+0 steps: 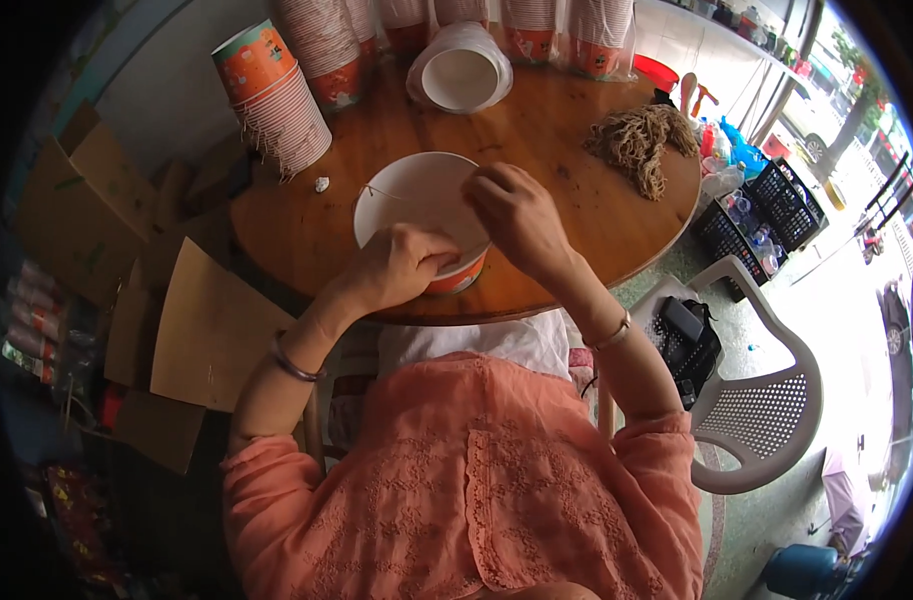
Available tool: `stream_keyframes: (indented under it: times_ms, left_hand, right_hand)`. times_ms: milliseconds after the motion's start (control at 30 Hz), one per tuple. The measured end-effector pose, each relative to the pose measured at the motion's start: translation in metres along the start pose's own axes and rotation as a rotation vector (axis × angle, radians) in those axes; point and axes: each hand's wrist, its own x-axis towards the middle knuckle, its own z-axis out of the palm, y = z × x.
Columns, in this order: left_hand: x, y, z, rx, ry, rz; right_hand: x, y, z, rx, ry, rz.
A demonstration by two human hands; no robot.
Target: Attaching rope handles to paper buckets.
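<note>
A large round paper bucket (412, 185), white inside and orange outside, stands on the wooden table in front of me. At its near rim is my left hand (405, 265), its fingers curled closed. My right hand (517, 215) is closed in a pinch over the right side of the bucket. Whatever the fingertips of either hand hold is too small or hidden to make out. Across the bucket's far left rim lies a short thin string (382, 192). To the right, a tangled bundle of tan strings (645, 142) rests on the table.
Nested orange buckets (267, 90) with dangling strings stand at the left. Several wrapped stacks line the back, and one wrapped stack (461, 80) lies on its side. Cardboard boxes (212, 330) sit left; a plastic chair (762, 400) and black crate (767, 225) are right.
</note>
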Motion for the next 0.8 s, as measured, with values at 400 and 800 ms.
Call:
stream_keyframes:
  times_ms: [400,800]
  left_hand:
    - [0.004,0.004,0.005,0.075,0.512,-0.024]
    - [-0.002,0.006,0.022,-0.447,0.460,-0.297]
  right_hand:
    - [0.006,-0.043,0.001,0.421,-0.284,0.458]
    - [-0.009,-0.048,0.018,0.480,0.139,0.429]
